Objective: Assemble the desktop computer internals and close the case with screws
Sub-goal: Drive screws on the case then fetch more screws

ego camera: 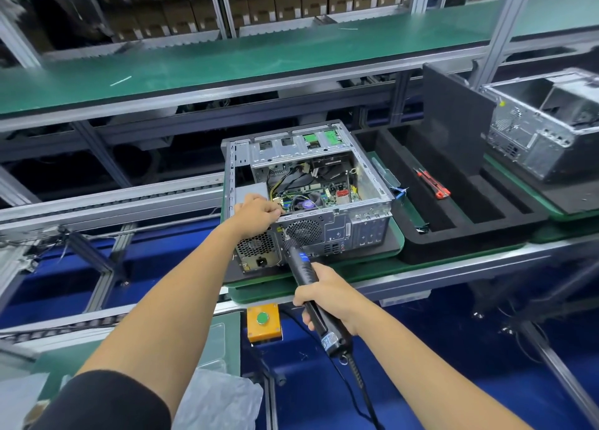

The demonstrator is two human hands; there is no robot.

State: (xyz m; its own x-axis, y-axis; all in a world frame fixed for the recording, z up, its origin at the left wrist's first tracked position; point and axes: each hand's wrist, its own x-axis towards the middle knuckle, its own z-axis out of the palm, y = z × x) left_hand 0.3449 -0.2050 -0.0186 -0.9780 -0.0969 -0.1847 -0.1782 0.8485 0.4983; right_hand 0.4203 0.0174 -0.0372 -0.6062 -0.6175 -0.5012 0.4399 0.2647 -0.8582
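Computer case [311, 183] open-topped on green tray [397, 244], centre of counter. Left hand [257, 210] grips case's near top edge. Right hand [327, 295] grasps electric screwdriver [299, 261], tip against rear panel beside fan grille.

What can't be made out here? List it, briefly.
Head view only:
- Driver bit and any screw: too small at the case rear.
- Left hand fingertips: curled over the case's rear top edge; whether they pinch anything is hidden.
- Right hand palm side: hidden behind the driver.
- Driver cable: cut off by the bottom edge.
- Second case: cut off by the right edge.
- Shelf boxes: labels blurred.
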